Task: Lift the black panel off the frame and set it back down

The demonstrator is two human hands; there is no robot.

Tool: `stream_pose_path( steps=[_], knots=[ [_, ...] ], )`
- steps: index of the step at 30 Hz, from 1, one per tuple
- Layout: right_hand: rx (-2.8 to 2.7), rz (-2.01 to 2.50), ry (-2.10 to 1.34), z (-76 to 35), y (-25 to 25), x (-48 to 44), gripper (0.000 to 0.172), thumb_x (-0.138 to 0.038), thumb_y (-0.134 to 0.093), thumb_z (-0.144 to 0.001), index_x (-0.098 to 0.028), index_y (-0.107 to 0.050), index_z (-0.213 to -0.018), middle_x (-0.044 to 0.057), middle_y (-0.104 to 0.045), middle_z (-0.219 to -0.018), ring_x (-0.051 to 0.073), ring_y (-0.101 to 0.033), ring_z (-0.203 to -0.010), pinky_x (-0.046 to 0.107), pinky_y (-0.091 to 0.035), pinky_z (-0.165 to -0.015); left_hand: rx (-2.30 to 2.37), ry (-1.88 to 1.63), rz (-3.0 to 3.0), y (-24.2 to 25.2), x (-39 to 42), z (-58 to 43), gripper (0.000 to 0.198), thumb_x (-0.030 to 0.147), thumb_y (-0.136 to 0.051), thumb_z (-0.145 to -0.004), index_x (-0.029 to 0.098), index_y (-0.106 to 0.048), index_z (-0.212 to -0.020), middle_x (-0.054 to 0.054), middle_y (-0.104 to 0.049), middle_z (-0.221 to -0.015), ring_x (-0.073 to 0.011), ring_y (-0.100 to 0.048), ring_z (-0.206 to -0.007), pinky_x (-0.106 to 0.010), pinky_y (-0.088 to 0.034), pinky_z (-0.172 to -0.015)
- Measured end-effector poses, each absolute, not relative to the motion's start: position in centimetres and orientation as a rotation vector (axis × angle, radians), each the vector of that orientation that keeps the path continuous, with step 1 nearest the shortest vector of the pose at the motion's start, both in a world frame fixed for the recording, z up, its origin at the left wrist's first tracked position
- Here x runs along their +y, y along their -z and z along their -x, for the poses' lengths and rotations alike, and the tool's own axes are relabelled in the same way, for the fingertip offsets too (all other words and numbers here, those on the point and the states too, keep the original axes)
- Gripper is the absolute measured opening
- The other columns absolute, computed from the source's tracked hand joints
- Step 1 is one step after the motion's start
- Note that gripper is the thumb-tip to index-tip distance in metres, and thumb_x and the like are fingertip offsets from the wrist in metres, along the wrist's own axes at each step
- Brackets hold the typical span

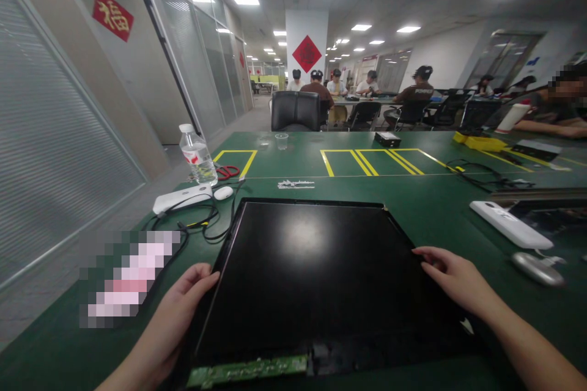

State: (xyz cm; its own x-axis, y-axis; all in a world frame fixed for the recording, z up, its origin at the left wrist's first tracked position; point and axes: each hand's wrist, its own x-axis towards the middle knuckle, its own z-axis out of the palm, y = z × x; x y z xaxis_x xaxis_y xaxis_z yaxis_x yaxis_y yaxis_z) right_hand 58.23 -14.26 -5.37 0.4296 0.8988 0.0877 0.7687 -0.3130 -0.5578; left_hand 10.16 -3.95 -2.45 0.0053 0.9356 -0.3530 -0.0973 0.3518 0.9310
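A black flat screen panel (312, 275) lies face up in front of me on the green table (293, 162). Along its near edge on the left runs a green circuit board (247, 370). My left hand (183, 299) grips the panel's left edge, thumb on top and the other fingers partly hidden at the side. On the opposite edge my right hand (452, 275) holds the frame between thumb and fingers. A bright reflection shows on the dark surface. Near the right hand, a small pale piece (466, 325) shows at the panel's lower right.
At left are a water bottle (198, 156), red scissors (228, 172), a white device (183, 198), cables (206, 220) and a blurred pink object (137, 275). A white power bank (510, 225) and a silver mouse (537, 269) lie right. People sit at tables beyond.
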Motion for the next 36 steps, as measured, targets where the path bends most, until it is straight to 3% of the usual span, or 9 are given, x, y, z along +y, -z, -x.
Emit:
stream_pose_path(
  steps=[5, 11, 16, 19, 22, 28, 36],
  knots=[
    [-1.420, 2.142, -0.306, -58.1, 5.3, -14.2, 0.036, -0.045, -0.054, -0.073, -0.028, -0.075, -0.097, 0.002, -0.067, -0.072, 0.019, -0.061, -0.061, 0.033, -0.048, -0.060, 1.301, -0.989, -0.753, 1.9, -4.4, -11.0, 0.038, 0.037, -0.080, -0.066, 0.031, -0.051, -0.089, 0.010, -0.065, -0.055, -0.0163, -0.065, -0.045, -0.023, -0.049, -0.045],
    [-1.447, 2.140, -0.320, -58.4, 5.7, -14.2, 0.037, -0.043, -0.053, -0.075, -0.027, -0.074, -0.100, 0.002, -0.067, -0.076, 0.019, -0.060, -0.062, 0.033, -0.048, -0.061, 1.280, -0.972, -0.726, 1.4, -5.0, -11.7, 0.066, 0.029, -0.086, -0.055, 0.037, -0.050, -0.110, 0.008, -0.074, -0.079, -0.0193, -0.070, -0.045, -0.029, -0.054, -0.045],
    [-1.454, 2.127, -0.304, -58.5, 5.8, -14.2, 0.035, -0.042, -0.053, -0.075, -0.027, -0.074, -0.098, 0.002, -0.067, -0.076, 0.019, -0.060, -0.064, 0.033, -0.048, -0.063, 1.262, -0.899, -0.766, 0.7, -4.8, -11.6, 0.075, 0.033, -0.088, -0.054, 0.039, -0.049, -0.119, 0.005, -0.077, -0.092, -0.0236, -0.074, -0.055, -0.033, -0.056, -0.047],
    [-1.468, 2.121, -0.295, -58.4, 5.8, -14.2, 0.034, -0.042, -0.053, -0.076, -0.027, -0.074, -0.098, 0.002, -0.066, -0.075, 0.019, -0.060, -0.064, 0.033, -0.048, -0.063, 1.255, -0.829, -0.758, 0.3, -4.6, -11.3, 0.083, 0.042, -0.092, -0.048, 0.036, -0.051, -0.119, 0.003, -0.078, -0.088, -0.0287, -0.075, -0.061, -0.038, -0.058, -0.052],
    [-1.470, 2.123, -0.295, -58.5, 5.9, -14.3, 0.034, -0.041, -0.053, -0.076, -0.027, -0.074, -0.099, 0.002, -0.067, -0.077, 0.020, -0.061, -0.066, 0.033, -0.048, -0.064, 1.258, -0.821, -0.826, 0.5, -4.4, -11.0, 0.082, 0.054, -0.092, -0.043, 0.032, -0.057, -0.114, 0.001, -0.079, -0.086, -0.0277, -0.076, -0.069, -0.034, -0.059, -0.058],
    [-1.463, 2.124, -0.302, -58.5, 5.9, -14.4, 0.035, -0.040, -0.053, -0.077, -0.027, -0.074, -0.100, 0.002, -0.067, -0.076, 0.019, -0.060, -0.064, 0.033, -0.048, -0.063, 1.260, -0.840, -1.102, 1.6, -3.9, -9.8, 0.067, 0.065, -0.082, -0.056, 0.030, -0.064, -0.110, -0.003, -0.077, -0.109, -0.0277, -0.073, -0.093, -0.030, -0.058, -0.073],
    [-1.479, 2.148, -0.293, -58.3, 5.6, -14.4, 0.038, -0.041, -0.050, -0.079, -0.024, -0.075, -0.101, 0.003, -0.067, -0.079, 0.019, -0.060, -0.064, 0.033, -0.047, -0.062, 1.313, -0.824, -1.264, 1.5, -3.8, -9.4, 0.064, 0.069, -0.077, -0.060, 0.029, -0.069, -0.109, -0.006, -0.074, -0.117, -0.0336, -0.067, -0.106, -0.039, -0.053, -0.092]
  ],
)
